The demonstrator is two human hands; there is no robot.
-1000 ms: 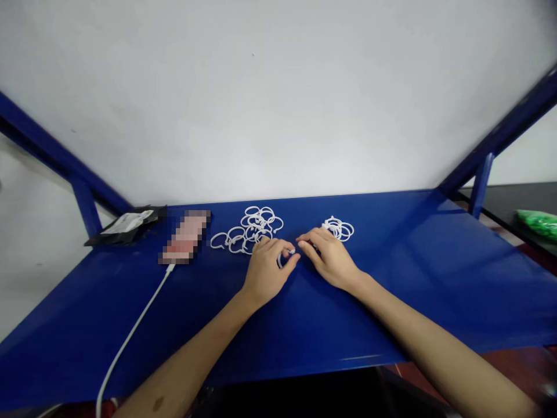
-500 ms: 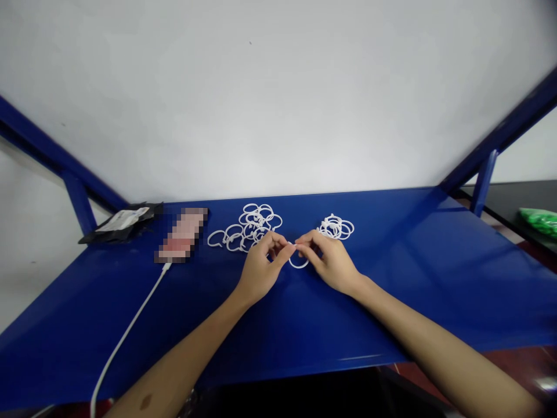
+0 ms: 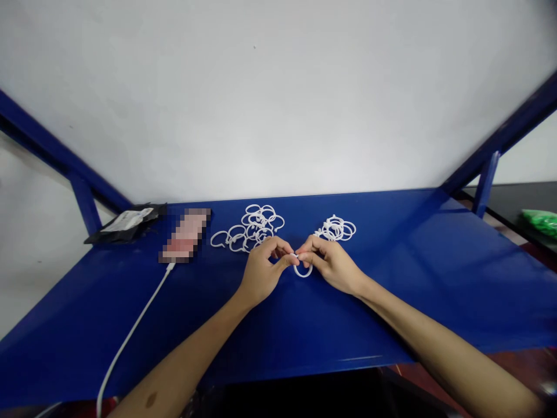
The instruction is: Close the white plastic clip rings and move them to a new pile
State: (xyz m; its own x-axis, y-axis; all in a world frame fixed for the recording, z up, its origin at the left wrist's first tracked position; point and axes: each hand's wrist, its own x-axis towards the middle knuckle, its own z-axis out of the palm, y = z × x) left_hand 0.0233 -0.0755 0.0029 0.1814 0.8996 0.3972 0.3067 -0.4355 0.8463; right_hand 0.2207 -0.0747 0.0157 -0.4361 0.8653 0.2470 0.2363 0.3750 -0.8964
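Note:
Between both hands, above the blue table [image 3: 243,342], a thin white plastic ring [image 3: 303,275] hangs from the fingertips. My left hand [image 3: 264,268] pinches its upper edge between thumb and forefinger. The fingers of my right hand [image 3: 329,262] pinch the same ring just beside, so the part at the top is hidden. Behind my left hand lies a loose pile of white rings [image 3: 237,238], some of them open at a joint. A smaller heap of white rings [image 3: 343,229] sits behind my right hand.
At the left, a pixelated pink and red object [image 3: 185,235] has a white cable [image 3: 134,325] running off the front edge. A black packet [image 3: 126,223] lies near the left frame post. Beyond the right side is a green bag [image 3: 542,222]. A white wall [image 3: 278,116] stands behind.
The ring has been lowered slightly toward me and the fingertips now sit closer together on it. The whole view has shifted a little; the piles look the same.

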